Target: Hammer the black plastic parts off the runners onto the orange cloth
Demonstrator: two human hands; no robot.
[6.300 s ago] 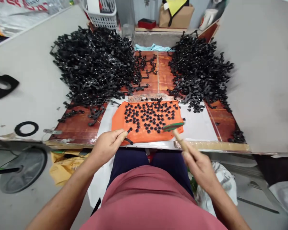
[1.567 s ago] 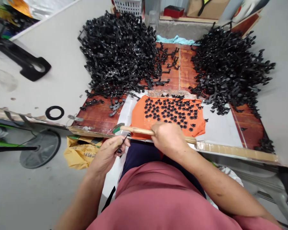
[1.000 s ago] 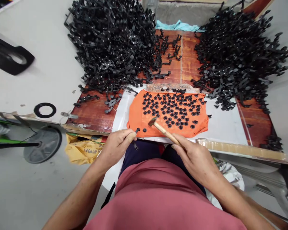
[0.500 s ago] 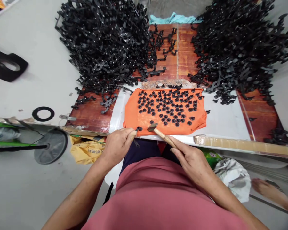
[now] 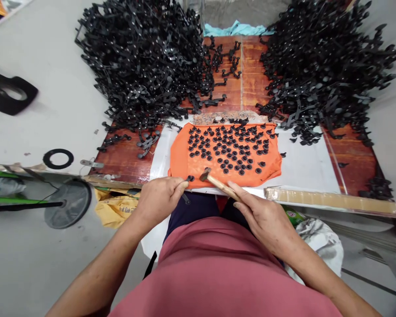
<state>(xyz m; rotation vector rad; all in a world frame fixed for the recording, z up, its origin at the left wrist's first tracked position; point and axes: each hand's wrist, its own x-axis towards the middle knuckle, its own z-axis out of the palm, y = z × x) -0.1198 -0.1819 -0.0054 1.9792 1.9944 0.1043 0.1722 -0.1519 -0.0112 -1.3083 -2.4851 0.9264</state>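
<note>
Left hand [image 5: 158,202]: our grip is closed on a small black strip part [image 5: 185,198], pinched at the near edge of the bench [image 5: 303,167], beside the orange cloth [image 5: 181,158].
Right hand [image 5: 264,218]: fingers wrapped round the hammer [image 5: 214,180], its head low over the cloth's near edge.
Studs [image 5: 231,145]: scattered over the cloth.
Doing it well: we judge short, square taps best, with our fingertips clear of the head.
</note>
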